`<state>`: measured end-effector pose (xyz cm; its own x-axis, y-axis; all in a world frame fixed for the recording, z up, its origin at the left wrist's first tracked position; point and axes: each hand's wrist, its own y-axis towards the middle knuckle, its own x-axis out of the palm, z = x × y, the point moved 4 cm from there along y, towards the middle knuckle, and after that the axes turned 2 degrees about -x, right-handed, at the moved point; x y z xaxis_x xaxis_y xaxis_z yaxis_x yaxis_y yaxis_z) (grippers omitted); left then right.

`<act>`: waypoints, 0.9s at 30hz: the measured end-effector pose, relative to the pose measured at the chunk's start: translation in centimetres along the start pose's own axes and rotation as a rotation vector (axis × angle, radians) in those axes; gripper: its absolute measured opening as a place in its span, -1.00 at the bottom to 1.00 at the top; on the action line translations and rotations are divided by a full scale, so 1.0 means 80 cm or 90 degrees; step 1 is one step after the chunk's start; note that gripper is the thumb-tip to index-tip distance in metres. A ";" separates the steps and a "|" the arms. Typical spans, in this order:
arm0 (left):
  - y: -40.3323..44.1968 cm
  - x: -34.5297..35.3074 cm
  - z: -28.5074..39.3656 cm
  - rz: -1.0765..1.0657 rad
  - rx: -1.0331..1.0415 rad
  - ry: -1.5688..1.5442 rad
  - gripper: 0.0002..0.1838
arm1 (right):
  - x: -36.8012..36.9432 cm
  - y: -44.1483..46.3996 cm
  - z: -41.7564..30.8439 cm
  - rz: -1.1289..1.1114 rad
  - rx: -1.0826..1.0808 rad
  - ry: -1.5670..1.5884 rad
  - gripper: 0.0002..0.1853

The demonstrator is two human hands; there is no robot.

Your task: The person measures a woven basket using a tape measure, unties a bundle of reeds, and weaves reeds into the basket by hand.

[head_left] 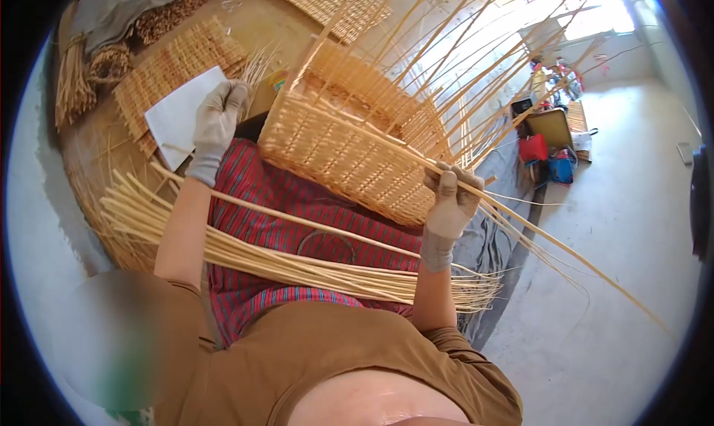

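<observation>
My right hand (451,206), in a pale work glove, grips a long wicker rod (539,229) at the near right corner of a woven basket (349,154). The rod runs along the basket's upper edge and out to the lower right. My left hand (217,121), also gloved, is raised with curled fingers left of the basket, in front of a white sheet (184,110). Whatever its fingers may hold is hidden. Tall upright stakes (476,76) rise from the basket's far sides. The basket rests tilted by my lap, over a red striped cloth (253,180).
A bundle of peeled rods (297,270) lies across my lap. Woven mats (182,69) and tied bundles (74,84) are on the floor to the left. Another woven panel (335,5) lies beyond the basket. Bags and a chair (550,132) stand at the right.
</observation>
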<state>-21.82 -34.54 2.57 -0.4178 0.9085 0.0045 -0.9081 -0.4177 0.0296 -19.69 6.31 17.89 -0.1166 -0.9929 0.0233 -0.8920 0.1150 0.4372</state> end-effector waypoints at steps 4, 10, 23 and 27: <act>0.009 0.070 0.056 -0.021 0.177 0.035 -0.63 | -0.056 0.006 0.046 0.034 0.034 0.034 -0.84; 0.030 0.079 0.013 -0.106 0.085 0.290 -0.46 | -0.079 -0.016 0.124 0.176 0.266 0.114 -0.82; -0.003 0.095 0.032 0.147 0.328 0.232 -0.62 | -0.056 0.046 0.142 0.017 0.298 0.042 -0.90; -0.002 0.166 0.083 -0.059 0.021 0.423 -0.62 | -0.055 0.051 0.138 -0.002 0.306 0.041 -0.89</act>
<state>-27.01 -22.39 9.27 -0.2760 0.7377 -0.6161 -0.9442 -0.3279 0.0305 -27.62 11.50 9.62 -0.0993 -0.9914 0.0847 -0.9949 0.0974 -0.0266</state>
